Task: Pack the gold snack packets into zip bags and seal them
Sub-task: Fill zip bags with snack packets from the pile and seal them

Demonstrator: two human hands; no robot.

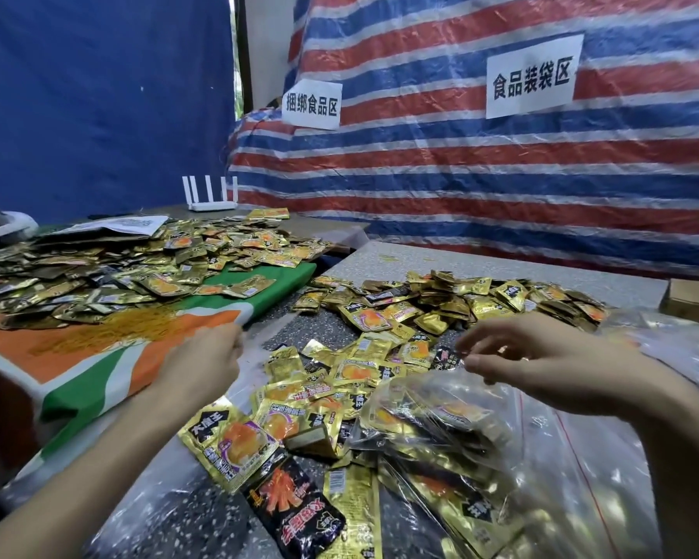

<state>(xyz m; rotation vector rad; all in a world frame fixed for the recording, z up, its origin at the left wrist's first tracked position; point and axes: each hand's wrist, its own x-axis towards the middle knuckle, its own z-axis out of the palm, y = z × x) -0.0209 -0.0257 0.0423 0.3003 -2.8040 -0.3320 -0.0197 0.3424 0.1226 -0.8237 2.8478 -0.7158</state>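
Note:
A clear zip bag (432, 413), partly filled with gold snack packets, lies on the speckled table (420, 256) in front of me. My right hand (541, 357) is at the bag's mouth, its thumb and fingertips pinching the clear rim. Loose gold packets (360, 373) lie spread between my hands, and a bigger heap (461, 300) sits behind them. My left hand (202, 361) is at the left edge of the packets with its back to the camera. Its fingers bend down and the tips are hidden, so I cannot tell whether it holds anything.
A black and red packet (295, 514) lies near me among the gold ones. To the left, an orange and green cloth (97, 365) carries another large packet heap (138, 264) and yellow rubber bands (130, 324). More clear bags (682, 357) and a cardboard box (691, 300) sit on the right.

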